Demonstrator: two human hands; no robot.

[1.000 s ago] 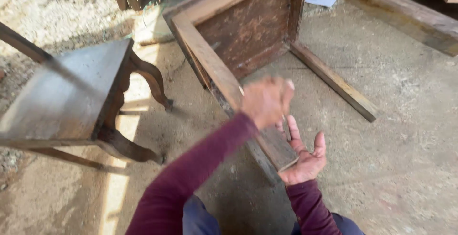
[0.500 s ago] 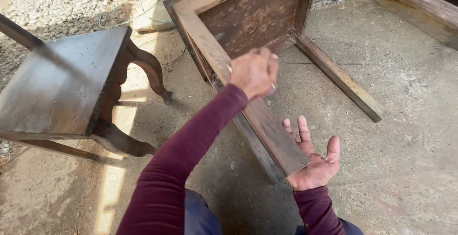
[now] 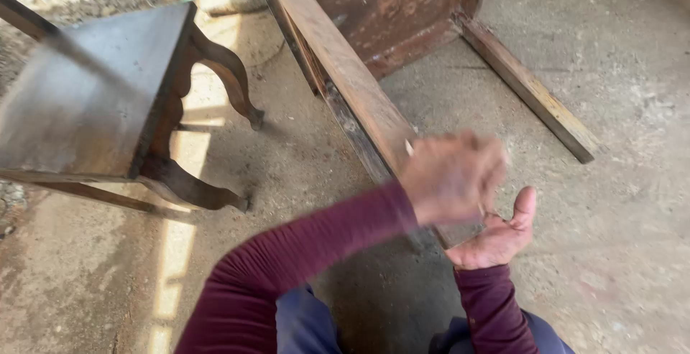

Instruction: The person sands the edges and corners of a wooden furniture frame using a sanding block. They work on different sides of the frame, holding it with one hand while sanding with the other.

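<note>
1. Wooden leg [image 3: 345, 74] of an overturned table frame [image 3: 402, 9]: a worn, flat-faced brown bar that runs from the frame at the top edge of the view down toward the person, its free end hidden under the two hands. The frame lies on the concrete floor [image 3: 611, 253].
2. Left hand [image 3: 453, 178]: blurred, curled into a closed fist directly over the near end of the wooden leg. A small pale sliver shows at the top of the fist; what it is cannot be told, nor whether the fist presses on the wood or hangs just above it.
3. Right hand [image 3: 499, 235]: palm up, fingers spread and loose, gripping nothing. It sits beside and slightly under the end of the wooden leg, on the side away from the fist; contact with the wood appears likely but is partly hidden.
4. Both forearms wear maroon sleeves [image 3: 309, 246]; dark blue trousers [image 3: 302, 325] show at the bottom edge.
5. Second leg [image 3: 528, 88] of the same frame lies flat on the concrete floor, well apart to the right, angled toward the right edge.
6. Dark wooden stool [image 3: 86, 95] with curved legs stands to the left, well apart from both hands, with a sunlit strip of floor below it.
</note>
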